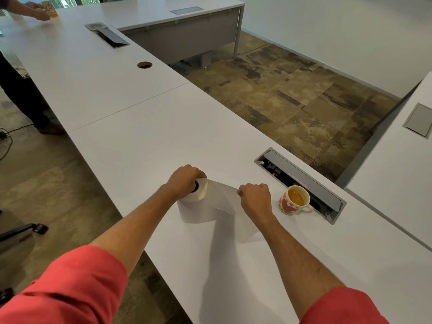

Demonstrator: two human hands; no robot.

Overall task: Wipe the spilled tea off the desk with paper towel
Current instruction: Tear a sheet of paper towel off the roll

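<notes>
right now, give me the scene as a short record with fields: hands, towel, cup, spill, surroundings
left hand: left hand on top of the upright paper towel roll, holding it down
right hand: right hand pinching the pulled-out sheet
sheet: drawn out to the right, not yet torn off
cup: heart-patterned cup upright, tea inside, right of the roll
spill: none clearly visible on the desk
behind cup: open cable box

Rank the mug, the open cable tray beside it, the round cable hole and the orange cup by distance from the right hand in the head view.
From the right hand, which pinches the pulled-out paper towel sheet:
1. Mug, just to its right, holding tea.
2. Open cable tray, right behind the mug.
3. Round cable hole, far up the desk, to the left.
4. Orange cup, at the far left end.
</notes>
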